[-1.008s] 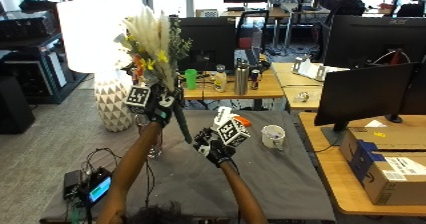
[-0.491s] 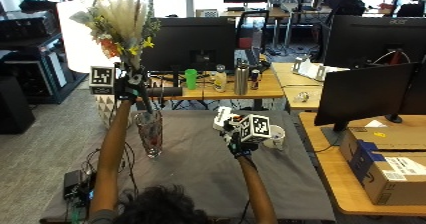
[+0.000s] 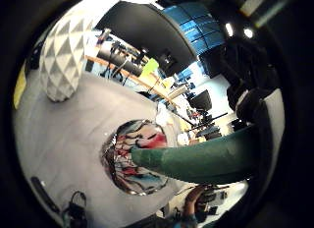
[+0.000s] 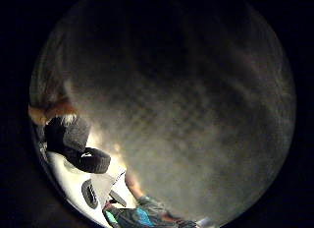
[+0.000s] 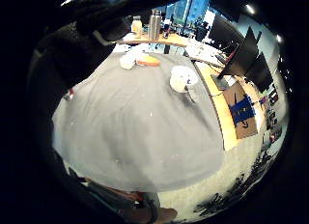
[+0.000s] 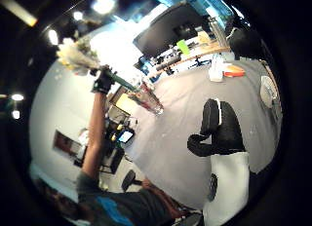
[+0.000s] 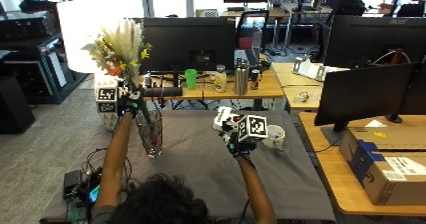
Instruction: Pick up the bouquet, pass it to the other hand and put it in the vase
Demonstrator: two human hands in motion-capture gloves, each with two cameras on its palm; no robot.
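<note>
The bouquet (image 7: 121,45) of cream plumes with yellow and orange flowers stands upright, high at the left. My left hand (image 7: 130,103) grips its green stems, which slant down to the mouth of the clear glass vase (image 7: 151,134) on the grey cloth. In the left little finger side palm view the green stem end (image 3: 206,159) lies right over the vase's mouth (image 3: 132,159). My right hand (image 7: 239,134) hovers over the middle of the table, well apart from the vase, fingers relaxed and holding nothing. The right thumb side palm view shows the raised bouquet (image 6: 75,55) above the vase (image 6: 148,100).
A white mug (image 7: 274,136) stands just right of my right hand. A white patterned lamp base (image 7: 106,115) sits behind the vase. Bottles (image 7: 241,78) and monitors line the wooden desk behind. Cardboard boxes (image 7: 386,159) lie at the right; electronics (image 7: 73,180) at the cloth's left edge.
The left hand first lifted the bouquet away from the right hand, then lowered it so the stems reach the vase. The right hand has drawn off to the right, empty.
</note>
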